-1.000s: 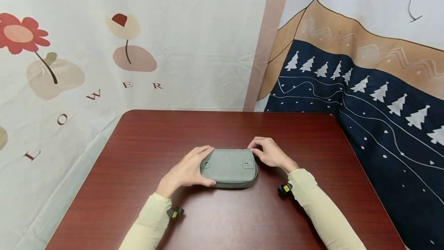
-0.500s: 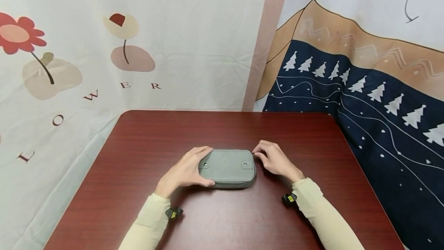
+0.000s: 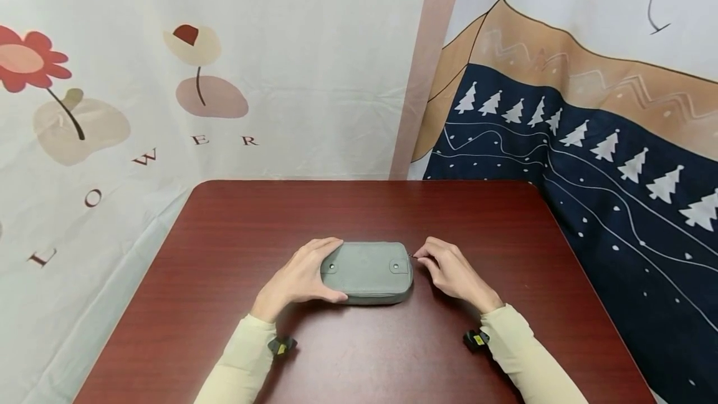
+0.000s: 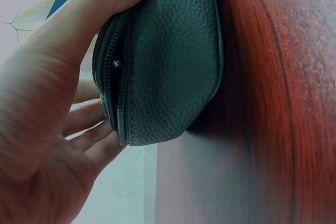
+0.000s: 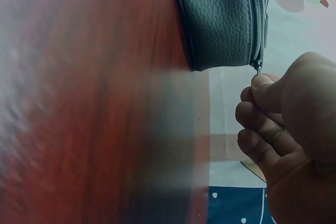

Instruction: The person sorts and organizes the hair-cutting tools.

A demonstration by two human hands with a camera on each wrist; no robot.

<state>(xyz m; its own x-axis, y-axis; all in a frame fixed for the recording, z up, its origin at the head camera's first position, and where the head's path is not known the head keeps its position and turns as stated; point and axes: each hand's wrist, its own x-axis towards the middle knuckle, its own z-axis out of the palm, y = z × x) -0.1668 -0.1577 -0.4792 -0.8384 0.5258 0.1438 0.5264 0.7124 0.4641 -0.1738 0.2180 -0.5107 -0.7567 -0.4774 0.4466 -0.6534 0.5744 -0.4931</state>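
A grey-green zippered pouch (image 3: 367, 279), pebbled like leather and with two snap studs on top, lies on the table. My left hand (image 3: 297, 276) grips its left end, thumb along the near side and fingers at the far side. In the left wrist view the zipper teeth (image 4: 125, 77) at that end stand parted, leaving a narrow dark gap. My right hand (image 3: 454, 270) is just off the pouch's right end. Its thumb and forefinger pinch the small metal zipper pull (image 5: 258, 70), which sticks out from the zipper there. The pouch's contents are hidden.
The dark red wood-grain table (image 3: 364, 207) carries the pouch near its middle. Behind it hangs a pale cloth (image 3: 325, 30) with flower prints, and to the right a navy cloth (image 3: 583, 186) with white trees. Each wrist wears a small black camera (image 3: 475, 340).
My right hand has moved from the pouch's far right corner round to its right end, nearer to me, with the zipper pull. The left hand keeps its grip and the pouch stays put.
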